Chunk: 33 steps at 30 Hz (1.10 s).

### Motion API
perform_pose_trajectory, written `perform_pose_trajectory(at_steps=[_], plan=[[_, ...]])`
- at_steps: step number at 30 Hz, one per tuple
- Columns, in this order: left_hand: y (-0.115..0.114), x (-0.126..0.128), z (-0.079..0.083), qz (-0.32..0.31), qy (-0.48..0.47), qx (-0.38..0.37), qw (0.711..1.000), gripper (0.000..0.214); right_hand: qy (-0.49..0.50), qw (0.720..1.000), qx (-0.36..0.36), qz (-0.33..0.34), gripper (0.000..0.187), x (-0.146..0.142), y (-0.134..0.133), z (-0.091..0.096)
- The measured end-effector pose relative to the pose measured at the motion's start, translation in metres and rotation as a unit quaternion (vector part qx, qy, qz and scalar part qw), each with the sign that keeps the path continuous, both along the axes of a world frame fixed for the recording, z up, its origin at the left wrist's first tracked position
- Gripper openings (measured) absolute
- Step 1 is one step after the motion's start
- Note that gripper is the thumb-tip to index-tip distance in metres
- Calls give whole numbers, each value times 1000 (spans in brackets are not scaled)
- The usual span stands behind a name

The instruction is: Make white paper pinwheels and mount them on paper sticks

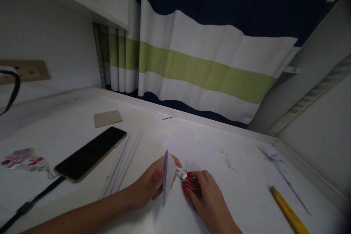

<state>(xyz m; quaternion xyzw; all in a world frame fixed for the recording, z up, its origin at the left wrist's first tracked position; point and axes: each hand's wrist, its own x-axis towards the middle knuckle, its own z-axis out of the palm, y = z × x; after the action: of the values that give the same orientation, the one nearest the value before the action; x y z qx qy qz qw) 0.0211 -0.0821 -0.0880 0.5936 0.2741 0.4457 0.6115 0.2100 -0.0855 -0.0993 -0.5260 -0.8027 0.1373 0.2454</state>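
Observation:
In the head view, my left hand (153, 181) pinches a folded piece of white paper (168, 175), held upright with its narrow edge towards me. My right hand (210, 197) has its thumb and fingers in the red handles of a pair of scissors (189, 184). The handles stand apart. The metal blades point left and reach the right side of the paper; their tips are hidden behind it, so I cannot tell whether they touch it.
A phone (91, 153) with a strap lies left, beside thin white paper strips (123, 164). Behind them is a cardboard piece (108, 119). Decorated charms (24, 159) lie far left. At the right are a yellow utility knife (287, 208) and a paper flower on a stem (276, 159).

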Motion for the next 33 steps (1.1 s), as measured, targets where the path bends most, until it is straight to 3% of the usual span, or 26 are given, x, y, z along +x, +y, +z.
perform_pose_trajectory(at_steps=[9,15,19,22,27,29,33], plan=[[4,6,3,32,-7,-101,994,48,-44,999,18,14,19,1,0,1],[10,6,-3,82,51,-63,993,42,-73,996,40,16,19,2,1,-7],[11,5,-1,83,131,-29,988,33,-65,996,55,15,23,2,0,1],[8,6,5,101,169,-8,980,27,2,996,74,46,19,2,-6,10],[-1,8,15,7,147,-11,989,34,109,984,92,105,37,-2,-17,7],[-2,8,15,-23,122,-14,992,38,115,984,89,102,35,-4,-17,3],[4,5,9,-22,70,-27,997,40,124,982,101,105,24,-3,-14,3]])
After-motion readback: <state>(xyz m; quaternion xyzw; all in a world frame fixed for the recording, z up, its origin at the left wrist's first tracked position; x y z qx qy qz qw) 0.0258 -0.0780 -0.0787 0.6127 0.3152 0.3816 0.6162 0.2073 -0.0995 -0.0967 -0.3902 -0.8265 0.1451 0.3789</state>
